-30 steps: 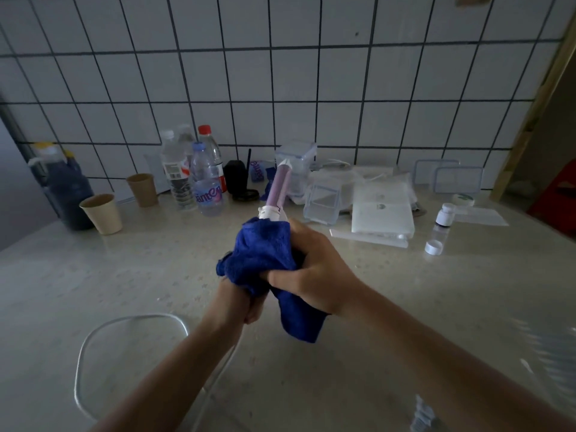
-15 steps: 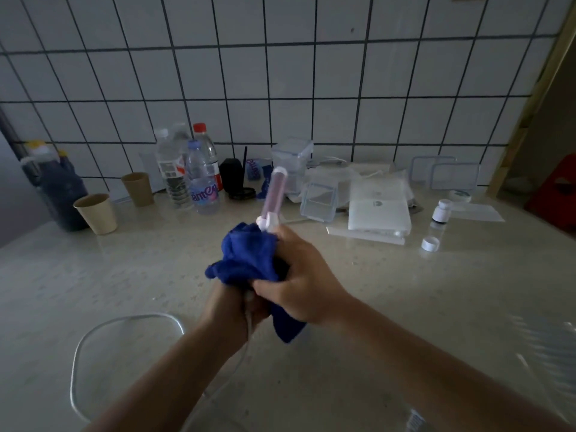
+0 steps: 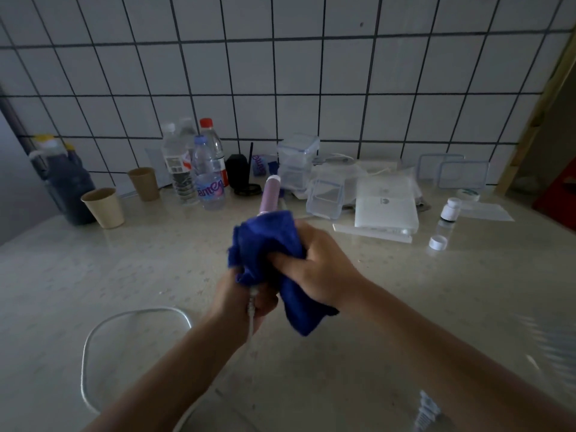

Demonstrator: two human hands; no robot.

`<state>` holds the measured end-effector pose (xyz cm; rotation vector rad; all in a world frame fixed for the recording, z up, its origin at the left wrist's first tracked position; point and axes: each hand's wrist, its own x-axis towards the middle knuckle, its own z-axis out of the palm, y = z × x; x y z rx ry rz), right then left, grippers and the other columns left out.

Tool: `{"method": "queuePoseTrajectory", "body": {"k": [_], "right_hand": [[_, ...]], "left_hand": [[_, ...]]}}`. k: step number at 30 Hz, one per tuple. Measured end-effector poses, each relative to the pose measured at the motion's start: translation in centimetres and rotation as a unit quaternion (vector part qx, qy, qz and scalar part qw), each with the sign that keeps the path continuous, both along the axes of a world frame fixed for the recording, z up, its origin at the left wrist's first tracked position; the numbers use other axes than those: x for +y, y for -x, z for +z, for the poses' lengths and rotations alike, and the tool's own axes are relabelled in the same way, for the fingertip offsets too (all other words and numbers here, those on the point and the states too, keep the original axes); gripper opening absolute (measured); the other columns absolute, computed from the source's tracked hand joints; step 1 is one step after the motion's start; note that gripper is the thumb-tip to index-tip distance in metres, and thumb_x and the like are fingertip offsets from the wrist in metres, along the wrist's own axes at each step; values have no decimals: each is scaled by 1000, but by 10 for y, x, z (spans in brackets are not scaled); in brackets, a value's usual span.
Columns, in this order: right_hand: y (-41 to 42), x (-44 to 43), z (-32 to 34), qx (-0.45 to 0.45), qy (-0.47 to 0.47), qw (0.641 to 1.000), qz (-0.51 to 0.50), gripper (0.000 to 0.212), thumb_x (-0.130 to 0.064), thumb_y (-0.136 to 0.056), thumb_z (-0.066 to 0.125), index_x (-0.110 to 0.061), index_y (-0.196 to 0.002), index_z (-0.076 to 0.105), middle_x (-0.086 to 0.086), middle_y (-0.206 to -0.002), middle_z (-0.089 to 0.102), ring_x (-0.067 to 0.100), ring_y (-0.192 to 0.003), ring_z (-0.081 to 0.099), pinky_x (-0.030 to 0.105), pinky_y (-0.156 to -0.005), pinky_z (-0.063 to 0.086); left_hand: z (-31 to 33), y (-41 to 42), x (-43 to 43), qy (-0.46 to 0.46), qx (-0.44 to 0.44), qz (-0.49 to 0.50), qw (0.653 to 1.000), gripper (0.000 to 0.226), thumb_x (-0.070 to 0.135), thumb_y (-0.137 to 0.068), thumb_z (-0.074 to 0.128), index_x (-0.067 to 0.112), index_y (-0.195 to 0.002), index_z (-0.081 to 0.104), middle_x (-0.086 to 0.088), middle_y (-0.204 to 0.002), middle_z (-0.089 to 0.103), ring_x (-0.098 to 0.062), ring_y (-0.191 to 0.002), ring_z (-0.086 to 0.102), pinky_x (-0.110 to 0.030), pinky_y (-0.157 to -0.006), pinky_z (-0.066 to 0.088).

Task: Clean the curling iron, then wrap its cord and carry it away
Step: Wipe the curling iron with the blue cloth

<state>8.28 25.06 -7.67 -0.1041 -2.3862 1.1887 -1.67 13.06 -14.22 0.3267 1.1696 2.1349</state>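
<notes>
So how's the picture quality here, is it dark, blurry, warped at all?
Head view: dim and underexposed; wall tile lines bow from wide-angle distortion; soft sheen on the countertop at right; blue cloth and both hands slightly soft, edges smeared.

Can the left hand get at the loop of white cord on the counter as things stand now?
Probably not yet. The left hand is closed around the curling iron at its lower end, so it is occupied. The white cord lies in an open loop on bare counter nearby, with nothing on it.

Bare counter (image 3: 124,275) at left and right; cord loop (image 3: 131,319) near left, bottles (image 3: 199,169) and boxes (image 3: 324,198) behind.
</notes>
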Motion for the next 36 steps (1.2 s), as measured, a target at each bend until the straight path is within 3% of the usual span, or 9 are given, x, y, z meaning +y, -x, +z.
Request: {"method": "queuePoseTrajectory", "body": {"k": [2,5,11,16,19,24,28,32,36], "right_hand": [[1,-6,3,-45,-16,997,61,14,-26,-94,70,-34,-105,70,-8,-104,68,14,-94,71,43,-90,60],[-4,3,12,-10,-26,998,62,23,-19,-92,70,-41,-88,65,-8,-97,63,15,-88,67,37,-84,56],[-10,30,19,121,62,985,-106,25,-16,-91,68,-20,-116,70,-2,-106,75,13,-100,72,47,-96,58],[-6,-2,1,11,13,999,40,25,-27,-86,71,-48,-100,68,-22,-101,66,1,-92,66,22,-84,52],[-2,-13,-1,-9,-64,996,68,42,-27,-83,70,-65,-75,56,-28,-88,51,-2,-79,54,12,-74,39],[-8,18,14,117,15,988,-102,18,-18,-89,72,-33,-97,66,2,-98,66,20,-89,66,50,-87,57],[-11,19,17,63,42,996,-50,23,-23,-84,71,-19,-105,66,0,-103,68,14,-89,68,43,-89,59],[-7,-15,7,-21,-3,994,107,21,-21,-84,74,-26,-104,73,-13,-106,61,10,-93,66,37,-86,57],[-9,-16,12,31,-33,997,69,20,-26,-83,70,-45,-89,66,-9,-98,57,13,-87,60,45,-84,56]], "left_hand": [[-7,4,-4,28,9,20,999,27,19,-90,57,14,-64,65,-9,-58,59,-18,-45,60,-24,-43,47],[4,8,-5,15,56,-84,995,17,27,-66,68,14,-62,58,-6,-54,48,-16,-41,43,-24,-42,35],[11,8,-12,-59,-21,-183,981,42,32,-106,38,1,-112,66,-3,-63,44,-12,-39,38,-25,-35,38],[13,4,-8,135,142,-30,980,24,31,-104,50,11,-107,62,-5,-88,71,-14,-69,65,-24,-67,54],[14,6,-15,24,23,37,999,19,24,-105,47,16,-104,64,3,-77,79,-14,-67,76,-28,-56,60],[32,0,-16,22,50,-128,990,39,47,-94,54,9,-96,63,-5,-61,51,-14,-42,46,-24,-36,41],[27,-6,-12,60,60,-101,991,50,48,-103,45,13,-77,71,-7,-64,55,-14,-45,47,-24,-38,42],[21,2,-18,186,125,45,974,35,13,-109,40,11,-79,58,2,-72,73,-8,-54,66,-13,-52,52],[29,7,-18,115,146,108,977,31,13,-109,38,16,-95,64,-5,-87,68,-21,-84,69,-42,-90,58]]}}
